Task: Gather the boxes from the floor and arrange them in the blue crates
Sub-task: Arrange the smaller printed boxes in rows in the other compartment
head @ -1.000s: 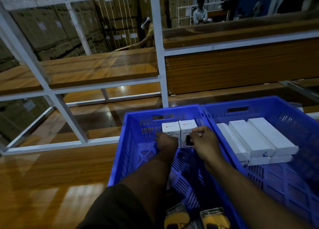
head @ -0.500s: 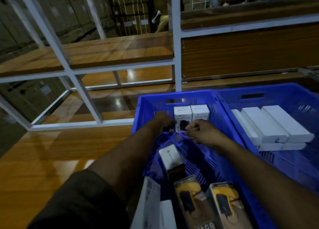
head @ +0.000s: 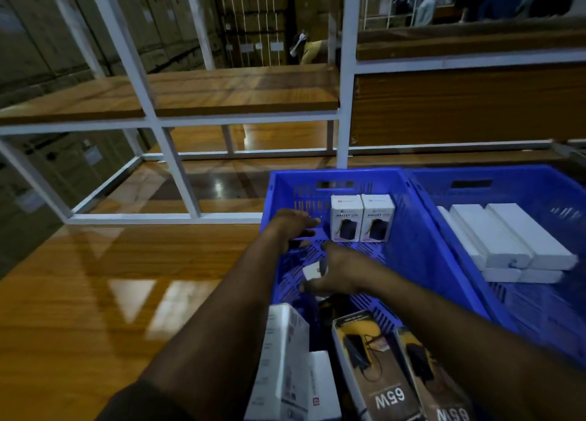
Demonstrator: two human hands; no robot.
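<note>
Standing side by side against the white shelving, two blue crates are taking up the lower right of the view: the left crate [head: 285,179], where the work is happening, and the right crate [head: 507,179] at about three o'clock from it, already holding a neat stack of long white boxes [head: 507,239]. Two upright Halley boxes [head: 361,219] are sitting flush together against the far wall of the left crate, at twelve o'clock from the hands. Nearer the camera, at six o'clock, two yellow-and-black 65W boxes [head: 390,373] are lying loose beside some white boxes [head: 285,366], not yet lined up. The left hand [head: 293,227] is hovering with fingers released and spread, gripping nothing, just at nine o'clock of the upright pair. The right hand [head: 336,271] is curling round a small white box [head: 312,270] lying on the crate floor; how firmly it is grasping is hard to tell through the blur. Doing this step well probably means lifting that box upright, printed face toward the person, and sliding it in at nine o'clock of the pair so the row is growing without gaps, with the free left hand steadying the standing boxes so they are not tipping.
</note>
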